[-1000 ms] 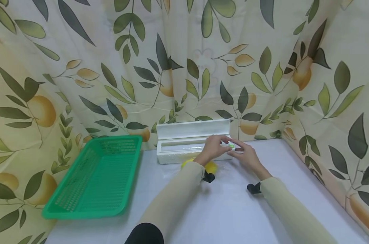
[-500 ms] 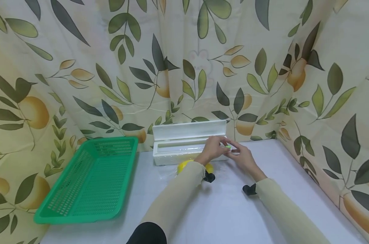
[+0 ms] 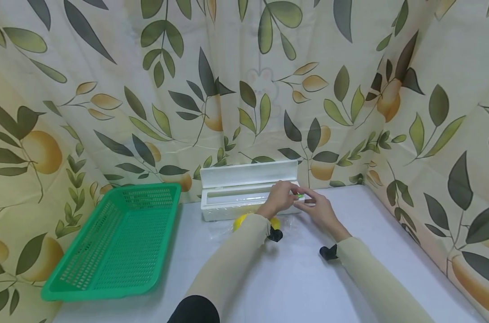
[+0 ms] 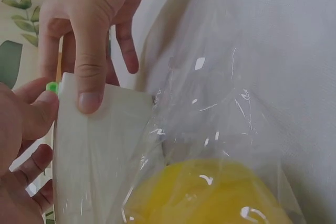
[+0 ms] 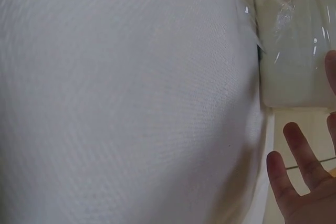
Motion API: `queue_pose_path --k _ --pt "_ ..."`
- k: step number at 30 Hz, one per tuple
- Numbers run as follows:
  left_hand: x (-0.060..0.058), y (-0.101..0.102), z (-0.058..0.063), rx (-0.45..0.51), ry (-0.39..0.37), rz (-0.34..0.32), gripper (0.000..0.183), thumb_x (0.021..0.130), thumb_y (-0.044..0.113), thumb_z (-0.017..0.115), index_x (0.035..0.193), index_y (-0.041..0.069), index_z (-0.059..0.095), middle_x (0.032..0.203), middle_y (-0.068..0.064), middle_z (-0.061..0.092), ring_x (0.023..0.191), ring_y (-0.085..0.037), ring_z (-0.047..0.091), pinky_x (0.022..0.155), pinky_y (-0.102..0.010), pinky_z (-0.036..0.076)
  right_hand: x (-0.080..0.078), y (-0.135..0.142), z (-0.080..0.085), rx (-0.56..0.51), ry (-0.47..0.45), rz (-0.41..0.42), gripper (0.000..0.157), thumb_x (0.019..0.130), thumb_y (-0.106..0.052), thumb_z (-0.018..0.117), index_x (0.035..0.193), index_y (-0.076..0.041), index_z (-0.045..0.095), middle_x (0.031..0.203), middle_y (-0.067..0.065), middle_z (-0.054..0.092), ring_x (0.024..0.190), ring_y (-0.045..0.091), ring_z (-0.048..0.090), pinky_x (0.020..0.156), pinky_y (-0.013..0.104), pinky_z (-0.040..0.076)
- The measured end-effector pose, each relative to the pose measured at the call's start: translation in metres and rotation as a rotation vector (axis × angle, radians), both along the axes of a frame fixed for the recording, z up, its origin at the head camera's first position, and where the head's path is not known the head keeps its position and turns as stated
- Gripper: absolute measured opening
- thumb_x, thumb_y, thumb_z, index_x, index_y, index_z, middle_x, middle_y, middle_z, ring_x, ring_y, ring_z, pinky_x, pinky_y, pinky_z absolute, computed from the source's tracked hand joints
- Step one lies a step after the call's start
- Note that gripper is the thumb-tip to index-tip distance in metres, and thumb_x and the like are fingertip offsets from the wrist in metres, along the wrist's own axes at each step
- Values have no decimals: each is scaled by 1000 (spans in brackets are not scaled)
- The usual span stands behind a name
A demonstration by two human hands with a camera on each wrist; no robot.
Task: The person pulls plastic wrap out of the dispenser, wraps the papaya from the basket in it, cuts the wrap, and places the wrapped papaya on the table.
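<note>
A long white cling film dispenser (image 3: 218, 211) stands at the back of the table with its lid raised. My left hand (image 3: 277, 198) pinches the small green slide cutter (image 4: 51, 86) at the box's right end between thumb and finger. My right hand (image 3: 322, 211) grips that same end, its thumb pressed on the front wall in the left wrist view. Clear cling film (image 4: 236, 108) comes down over the box front and drapes over a smooth, rounded yellow thing (image 4: 210, 195). In the head view my left forearm hides the middle of this yellow thing.
A green plastic basket (image 3: 163, 251) sits on the left of the white-covered table (image 3: 293, 278). Behind the dispenser hangs a leaf-and-fruit patterned curtain (image 3: 244, 148), which also runs along both sides.
The head view has shifted slightly, so everything appears a little further left. Both hands stay at the dispenser's right end, with little other movement.
</note>
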State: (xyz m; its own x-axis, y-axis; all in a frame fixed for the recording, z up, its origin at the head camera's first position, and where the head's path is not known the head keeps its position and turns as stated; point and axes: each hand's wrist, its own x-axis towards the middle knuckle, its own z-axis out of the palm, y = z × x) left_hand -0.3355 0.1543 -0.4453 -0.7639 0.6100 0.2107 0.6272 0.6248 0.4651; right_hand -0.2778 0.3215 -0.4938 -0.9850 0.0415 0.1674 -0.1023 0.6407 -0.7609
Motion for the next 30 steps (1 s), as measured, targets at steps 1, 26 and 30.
queue_pose_path --k 1,26,30 --pt "0 0 0 -2 -5 2 22 96 13 72 116 20 79 99 6 74 106 -15 64 97 -26 44 0 0 0 2 -1 -1 68 93 -33 77 153 -15 49 154 19 48 117 41 65 87 48 58" --pt "7 -3 7 -80 14 76 22 95 14 73 110 28 80 97 11 73 95 -10 54 87 -28 39 -3 -1 -2 15 -52 -34 69 92 -34 78 153 -22 48 157 18 44 119 41 65 86 47 59" --pt "7 -5 8 -84 8 75 21 94 14 73 109 28 80 95 10 73 92 -9 53 83 -25 37 -2 -2 -2 19 -49 -31 70 93 -35 78 154 -20 47 158 19 43 117 41 65 85 46 59"
